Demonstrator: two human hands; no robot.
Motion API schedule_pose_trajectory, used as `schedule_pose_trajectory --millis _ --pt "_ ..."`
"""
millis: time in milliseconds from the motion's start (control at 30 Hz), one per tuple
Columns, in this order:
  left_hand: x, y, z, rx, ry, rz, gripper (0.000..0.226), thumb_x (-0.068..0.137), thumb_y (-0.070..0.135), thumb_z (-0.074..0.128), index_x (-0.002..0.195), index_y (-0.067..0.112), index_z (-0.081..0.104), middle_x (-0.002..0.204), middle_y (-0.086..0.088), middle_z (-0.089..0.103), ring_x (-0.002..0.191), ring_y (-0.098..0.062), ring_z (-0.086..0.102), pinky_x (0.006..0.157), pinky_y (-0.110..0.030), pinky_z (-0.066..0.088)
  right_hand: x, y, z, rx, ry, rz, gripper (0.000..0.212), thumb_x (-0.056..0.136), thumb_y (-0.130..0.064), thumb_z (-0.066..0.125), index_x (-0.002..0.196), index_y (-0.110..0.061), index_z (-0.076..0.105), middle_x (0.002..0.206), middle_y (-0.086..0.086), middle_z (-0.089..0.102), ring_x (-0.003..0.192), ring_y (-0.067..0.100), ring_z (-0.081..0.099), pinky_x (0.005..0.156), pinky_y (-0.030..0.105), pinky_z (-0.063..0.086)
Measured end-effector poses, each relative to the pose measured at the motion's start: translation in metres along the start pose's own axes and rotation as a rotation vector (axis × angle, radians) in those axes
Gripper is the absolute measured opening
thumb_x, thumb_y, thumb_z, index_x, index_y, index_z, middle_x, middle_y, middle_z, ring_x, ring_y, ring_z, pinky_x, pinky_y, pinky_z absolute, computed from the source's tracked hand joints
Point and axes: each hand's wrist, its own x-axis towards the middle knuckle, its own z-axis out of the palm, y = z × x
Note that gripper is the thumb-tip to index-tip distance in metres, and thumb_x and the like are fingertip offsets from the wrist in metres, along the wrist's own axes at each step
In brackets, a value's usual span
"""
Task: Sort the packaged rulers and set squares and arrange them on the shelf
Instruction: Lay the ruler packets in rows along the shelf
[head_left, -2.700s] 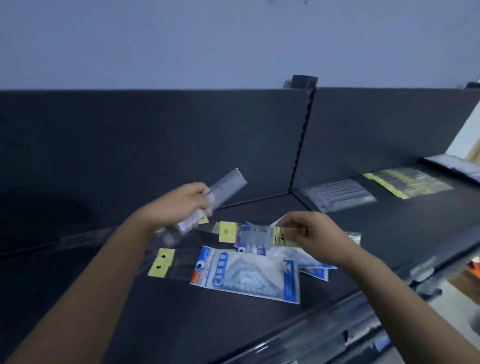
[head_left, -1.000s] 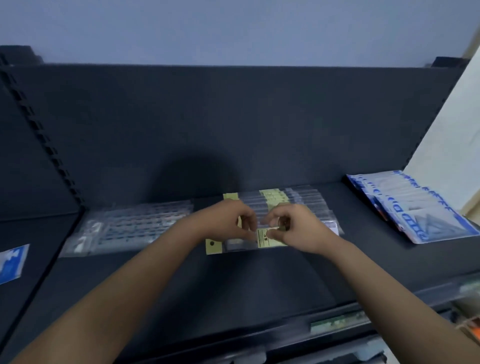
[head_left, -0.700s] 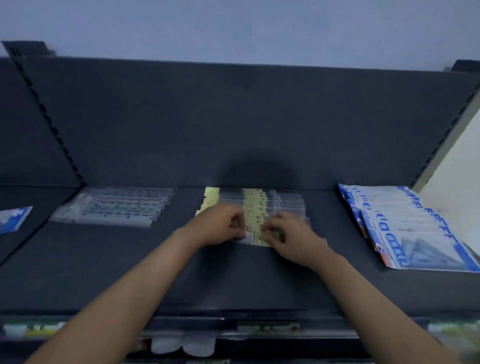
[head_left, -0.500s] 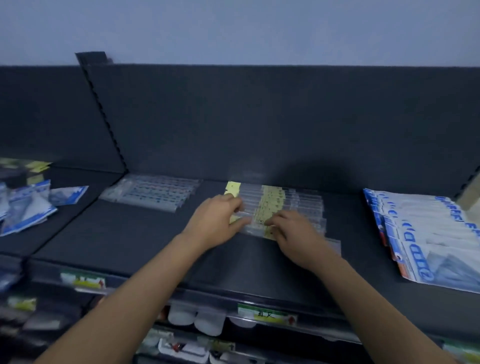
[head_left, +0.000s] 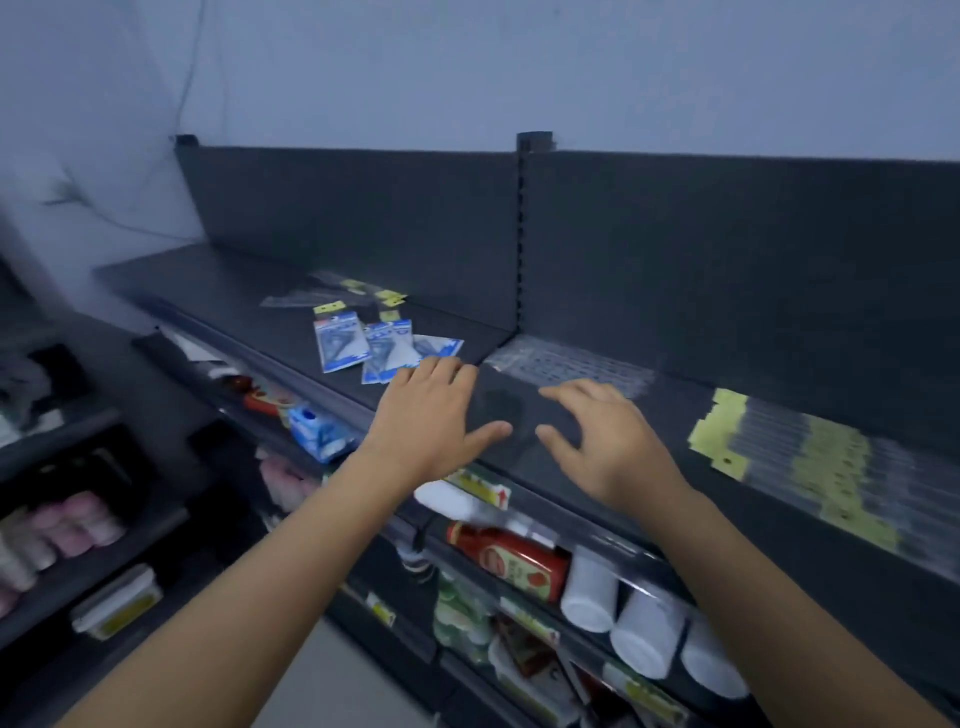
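My left hand (head_left: 434, 415) and my right hand (head_left: 597, 431) hover empty over the dark shelf (head_left: 519, 410), fingers spread. To the right lies a tidy row of clear ruler packs with yellow headers (head_left: 795, 457). Behind my right hand sits a stack of clear ruler packs (head_left: 566, 364). Left of my left hand, blue set-square packs (head_left: 379, 348) lie loosely overlapped. Further back are loose clear packs with yellow tabs (head_left: 343, 293).
An upright post (head_left: 522, 234) divides the shelf's back panel. Below the shelf edge hang a red bottle (head_left: 511, 558), white cups (head_left: 644, 623) and a blue packet (head_left: 319, 434). More dark shelving with pink items (head_left: 62, 525) stands at the left.
Both hands have let go of the yellow-header ruler row and moved left, empty. The view has swung left, bringing the loose blue set-square packs into sight.
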Motion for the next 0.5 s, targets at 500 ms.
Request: schedule_pose_trajectory --millis 500 --pt "-0.016 -0.262 0.051 -0.019 -0.150 -0.123 0.073 0.087 0.073 0.033 0.138 0.022 0.041 0.141 0.000 0.046 0.128 -0.022 0.044 0.103 -0.037 0.033 0.140 -0.164 0.146 0.035 0.011 0.033 0.036 0.089 -0.032 0.059 0.123 -0.021 0.058 0.118 -0.006 0.059 0.111 0.016 0.052 0.084 0.028 0.043"
